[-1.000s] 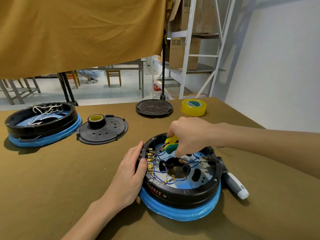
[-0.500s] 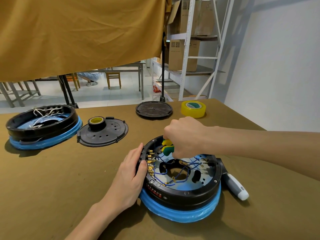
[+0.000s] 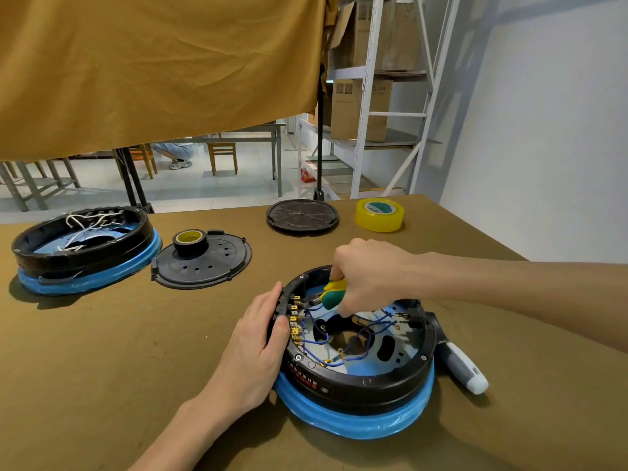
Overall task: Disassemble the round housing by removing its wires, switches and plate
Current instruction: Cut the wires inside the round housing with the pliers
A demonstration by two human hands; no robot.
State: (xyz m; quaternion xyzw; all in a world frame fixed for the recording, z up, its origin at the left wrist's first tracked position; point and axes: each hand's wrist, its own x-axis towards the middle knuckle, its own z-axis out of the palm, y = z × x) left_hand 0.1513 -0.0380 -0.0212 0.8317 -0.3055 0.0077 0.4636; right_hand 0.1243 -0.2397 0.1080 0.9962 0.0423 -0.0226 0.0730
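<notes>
The round black housing (image 3: 360,389) with a blue wrapped base lies open side up near the table's front. Inside it, blue wires (image 3: 317,341) run over the plate (image 3: 404,338) to a row of brass switch terminals (image 3: 295,321) on the left wall. My left hand (image 3: 258,348) grips the housing's left rim, thumb on top beside the terminals. My right hand (image 3: 370,273) holds pliers with yellow-green handles (image 3: 334,292), their tip pointing down at the upper terminals. The jaws are mostly hidden.
A second housing with white wires (image 3: 85,249) stands at the far left. A black cover (image 3: 204,263) carries a roll of black tape (image 3: 190,241). Another black disc (image 3: 302,217) and a yellow tape roll (image 3: 380,215) lie at the back. A white-tipped screwdriver (image 3: 462,365) lies right of the housing.
My right hand and the pliers have shifted slightly left and up inside the housing. My left hand has stayed on the rim.
</notes>
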